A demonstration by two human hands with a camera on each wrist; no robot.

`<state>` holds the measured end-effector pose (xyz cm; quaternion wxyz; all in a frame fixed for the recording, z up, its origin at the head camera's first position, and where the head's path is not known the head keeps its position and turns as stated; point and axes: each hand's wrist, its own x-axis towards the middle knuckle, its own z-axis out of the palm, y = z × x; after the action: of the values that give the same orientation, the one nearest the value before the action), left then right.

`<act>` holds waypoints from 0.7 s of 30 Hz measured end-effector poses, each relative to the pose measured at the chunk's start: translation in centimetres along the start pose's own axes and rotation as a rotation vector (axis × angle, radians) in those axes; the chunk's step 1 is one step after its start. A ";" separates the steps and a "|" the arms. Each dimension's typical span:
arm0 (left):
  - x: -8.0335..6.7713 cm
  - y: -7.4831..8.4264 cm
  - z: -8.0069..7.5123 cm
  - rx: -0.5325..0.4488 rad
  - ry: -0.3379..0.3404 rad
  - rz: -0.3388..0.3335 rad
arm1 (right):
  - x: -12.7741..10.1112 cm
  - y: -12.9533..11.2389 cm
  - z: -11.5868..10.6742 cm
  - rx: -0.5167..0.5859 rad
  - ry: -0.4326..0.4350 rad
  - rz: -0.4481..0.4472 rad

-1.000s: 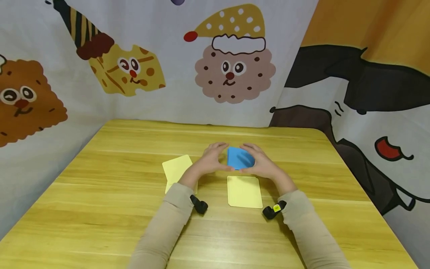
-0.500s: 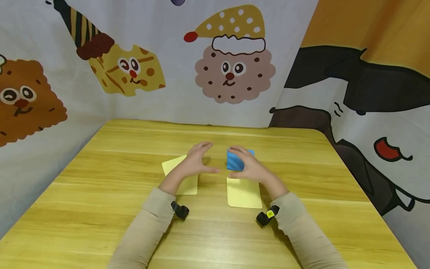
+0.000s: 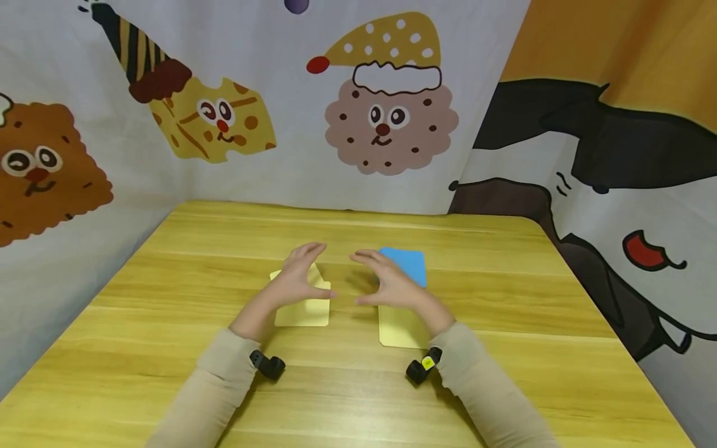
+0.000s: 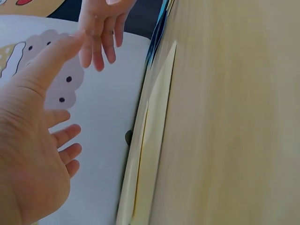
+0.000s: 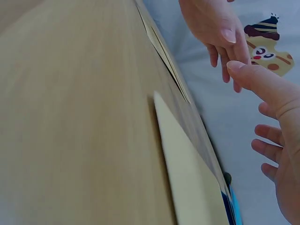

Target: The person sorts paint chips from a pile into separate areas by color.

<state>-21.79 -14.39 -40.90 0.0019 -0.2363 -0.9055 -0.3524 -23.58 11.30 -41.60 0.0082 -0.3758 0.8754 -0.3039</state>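
My left hand (image 3: 292, 281) hovers over two overlapping yellow paper squares (image 3: 302, 315), its fingers spread apart from the thumb and nothing held. Opposite it, my right hand (image 3: 394, 287) is raised over another yellow paper square (image 3: 400, 330) and partly hides the blue paper square (image 3: 413, 264) behind. That hand holds nothing either; thumb and fingers are apart. Both palms face each other across a gap. In the left wrist view the left squares (image 4: 154, 136) lie nearly flat on the table below the hand. From the right wrist, the right yellow square (image 5: 187, 168) appears with one corner slightly raised.
A wooden table (image 3: 336, 398) carries all the paper. Behind it hangs a white cloth (image 3: 224, 180) printed with cartoon figures. A small black wrist camera (image 3: 269, 366) sits on the left wrist, and another black camera (image 3: 422, 367) on the right.
Both hands have moved left; the left one came away from the blue square to above the left yellow squares. The right hand uncovered more of the blue square's right side. The papers stayed about in place.
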 end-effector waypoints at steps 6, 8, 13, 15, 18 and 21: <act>-1.7 -1.8 -0.9 0.041 -0.019 -0.007 | 1.4 -0.7 1.2 -0.024 -0.006 0.002; -2.3 -2.3 -1.2 0.053 -0.028 -0.003 | 1.9 -0.9 1.7 -0.029 -0.016 0.007; -3.3 -3.3 -2.0 0.076 -0.016 -0.029 | 3.2 -1.3 3.0 -0.026 -0.077 0.031; -3.7 -3.7 -2.2 0.085 -0.008 -0.050 | 3.6 -1.6 3.5 -0.019 -0.105 0.034; -4.1 -4.3 -2.4 0.086 0.000 -0.081 | 4.2 -2.0 4.1 -0.011 -0.131 0.041; -4.4 -4.7 -2.4 0.088 0.004 -0.097 | 4.8 -2.1 4.5 -0.018 -0.147 0.058</act>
<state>-20.32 -20.80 -42.80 -0.0029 -0.1911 -0.9304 -0.3126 -24.56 4.62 -43.11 0.0780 -0.3717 0.8857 -0.2670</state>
